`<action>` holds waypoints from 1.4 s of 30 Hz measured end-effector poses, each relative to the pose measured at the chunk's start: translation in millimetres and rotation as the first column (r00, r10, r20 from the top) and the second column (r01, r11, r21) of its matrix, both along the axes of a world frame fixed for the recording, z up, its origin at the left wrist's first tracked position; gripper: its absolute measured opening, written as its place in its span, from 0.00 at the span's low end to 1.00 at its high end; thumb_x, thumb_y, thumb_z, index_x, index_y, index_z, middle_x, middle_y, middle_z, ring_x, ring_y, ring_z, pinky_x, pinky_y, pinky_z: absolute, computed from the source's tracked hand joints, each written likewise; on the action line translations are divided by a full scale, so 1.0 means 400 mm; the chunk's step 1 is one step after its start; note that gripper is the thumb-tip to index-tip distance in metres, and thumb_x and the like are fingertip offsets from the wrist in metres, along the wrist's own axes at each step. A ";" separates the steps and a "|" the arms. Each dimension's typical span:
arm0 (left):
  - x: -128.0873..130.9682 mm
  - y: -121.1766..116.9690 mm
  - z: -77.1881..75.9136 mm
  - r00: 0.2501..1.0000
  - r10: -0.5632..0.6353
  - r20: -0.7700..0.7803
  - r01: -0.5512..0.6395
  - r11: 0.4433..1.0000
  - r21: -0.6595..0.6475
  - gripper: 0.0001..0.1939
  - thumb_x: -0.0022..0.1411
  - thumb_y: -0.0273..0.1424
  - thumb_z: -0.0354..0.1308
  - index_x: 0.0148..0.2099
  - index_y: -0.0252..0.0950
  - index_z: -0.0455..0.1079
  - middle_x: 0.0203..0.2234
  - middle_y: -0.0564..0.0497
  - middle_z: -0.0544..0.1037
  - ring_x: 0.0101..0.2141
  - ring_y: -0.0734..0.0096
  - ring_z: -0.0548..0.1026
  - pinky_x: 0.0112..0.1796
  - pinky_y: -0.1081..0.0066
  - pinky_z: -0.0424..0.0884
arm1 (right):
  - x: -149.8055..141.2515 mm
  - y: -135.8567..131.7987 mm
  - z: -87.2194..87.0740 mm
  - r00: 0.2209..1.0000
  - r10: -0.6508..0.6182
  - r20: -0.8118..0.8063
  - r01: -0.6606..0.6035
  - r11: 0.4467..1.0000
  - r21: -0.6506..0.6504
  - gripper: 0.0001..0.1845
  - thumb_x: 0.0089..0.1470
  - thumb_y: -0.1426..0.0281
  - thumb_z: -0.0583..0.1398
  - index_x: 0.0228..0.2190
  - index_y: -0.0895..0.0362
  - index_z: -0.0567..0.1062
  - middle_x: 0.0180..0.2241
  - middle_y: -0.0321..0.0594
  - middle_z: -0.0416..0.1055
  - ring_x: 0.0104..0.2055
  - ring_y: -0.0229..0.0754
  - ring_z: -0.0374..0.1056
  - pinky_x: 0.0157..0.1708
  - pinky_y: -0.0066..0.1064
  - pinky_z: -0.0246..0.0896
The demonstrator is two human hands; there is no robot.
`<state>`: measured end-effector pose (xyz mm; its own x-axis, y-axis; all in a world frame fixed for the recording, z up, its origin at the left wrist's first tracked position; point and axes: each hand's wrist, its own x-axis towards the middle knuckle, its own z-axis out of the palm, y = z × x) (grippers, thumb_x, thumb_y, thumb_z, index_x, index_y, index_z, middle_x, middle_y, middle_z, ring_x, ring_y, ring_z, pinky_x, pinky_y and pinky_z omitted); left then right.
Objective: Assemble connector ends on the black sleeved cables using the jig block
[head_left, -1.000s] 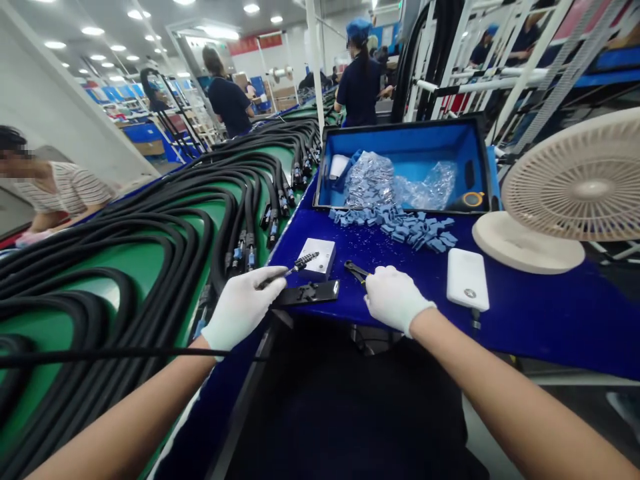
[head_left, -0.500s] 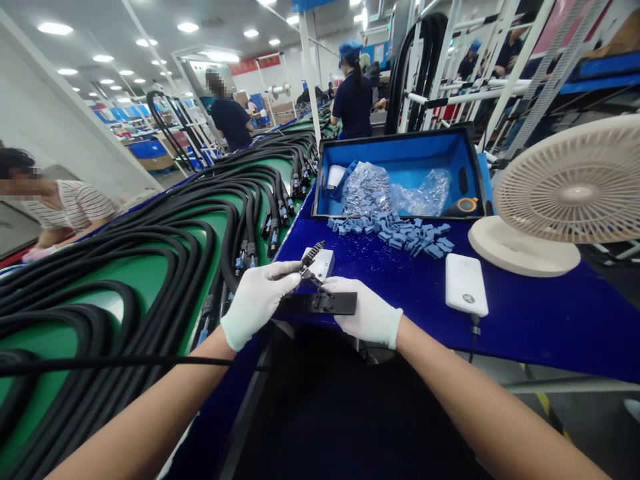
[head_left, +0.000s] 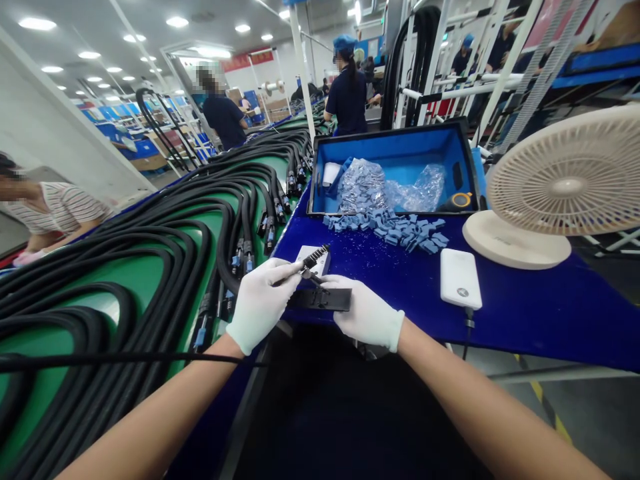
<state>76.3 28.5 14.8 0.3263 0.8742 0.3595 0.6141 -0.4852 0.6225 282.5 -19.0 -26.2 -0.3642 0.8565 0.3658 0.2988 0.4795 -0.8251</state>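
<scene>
My left hand (head_left: 264, 300), in a white glove, is closed with thumb and fingertips pinching a small black connector part (head_left: 310, 275). A ribbed black piece (head_left: 317, 256) sticks up and to the right from those fingertips. My right hand (head_left: 367, 313), also gloved, has its fingers curled in at the other end of the connector part. A flat black plate (head_left: 337, 300) lies in front of the right fingers and partly hides them. Just behind both hands sits a white block (head_left: 305, 253) on the blue tabletop. Small details between the fingertips are hard to make out.
Thick black cables (head_left: 150, 267) with blue-tipped ends cover the green surface at left. Loose blue clips (head_left: 400, 230) lie before a blue bin (head_left: 400, 143) holding plastic bags. A white power bank (head_left: 460, 279) and a fan (head_left: 565, 187) stand right. Co-workers (head_left: 347, 93) are beyond.
The view has shifted slightly. The ribbed black piece has tipped a little further right; both hands keep nearly the same place and grip.
</scene>
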 end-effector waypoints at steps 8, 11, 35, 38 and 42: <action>0.013 0.016 -0.018 0.994 -0.007 -0.107 0.032 0.970 0.241 0.12 0.68 0.32 0.57 0.47 0.38 0.81 0.41 0.49 0.80 0.41 0.67 0.78 0.45 0.70 0.72 | 0.010 -0.018 0.039 0.996 -0.069 0.049 0.074 0.990 -0.119 0.27 0.45 0.86 0.54 0.46 0.57 0.75 0.38 0.41 0.78 0.38 0.44 0.74 0.45 0.35 0.69; 0.014 0.019 -0.023 0.986 -0.016 -0.165 0.070 0.941 0.331 0.12 0.69 0.31 0.57 0.47 0.38 0.81 0.41 0.49 0.79 0.40 0.69 0.77 0.43 0.71 0.72 | 0.013 -0.023 0.050 0.995 -0.081 0.060 0.088 0.988 -0.125 0.25 0.46 0.86 0.54 0.44 0.57 0.76 0.31 0.39 0.77 0.35 0.45 0.73 0.42 0.35 0.69; 0.044 0.153 0.051 0.967 -0.252 0.030 0.245 0.901 -0.358 0.29 0.62 0.50 0.61 0.55 0.35 0.78 0.46 0.48 0.83 0.47 0.53 0.80 0.50 0.64 0.73 | 0.005 -0.006 -0.029 0.952 -0.288 0.102 0.299 0.948 -0.113 0.14 0.52 0.80 0.56 0.41 0.56 0.69 0.37 0.41 0.75 0.36 0.43 0.70 0.40 0.34 0.65; 0.042 0.160 0.047 0.972 -0.235 -0.019 0.216 0.916 -0.338 0.29 0.60 0.50 0.63 0.55 0.35 0.79 0.46 0.48 0.84 0.47 0.53 0.80 0.51 0.64 0.72 | 0.006 0.009 -0.051 0.956 -0.261 0.133 0.280 0.948 -0.153 0.08 0.53 0.78 0.57 0.35 0.56 0.70 0.34 0.40 0.75 0.34 0.43 0.70 0.38 0.33 0.64; 0.044 0.145 0.051 0.975 -0.215 -0.057 0.188 0.934 -0.303 0.25 0.61 0.48 0.63 0.53 0.37 0.80 0.48 0.49 0.83 0.50 0.52 0.79 0.54 0.63 0.70 | -0.004 0.042 -0.095 0.947 -0.281 0.157 0.301 0.946 -0.119 0.06 0.52 0.78 0.57 0.30 0.56 0.68 0.32 0.38 0.73 0.35 0.42 0.69 0.38 0.32 0.63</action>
<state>93.8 86.6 35.2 0.5250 0.8491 0.0587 0.5815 -0.4082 0.7038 280.9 -2.2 -64.2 -0.1291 0.9713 0.1996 0.5224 0.2378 -0.8189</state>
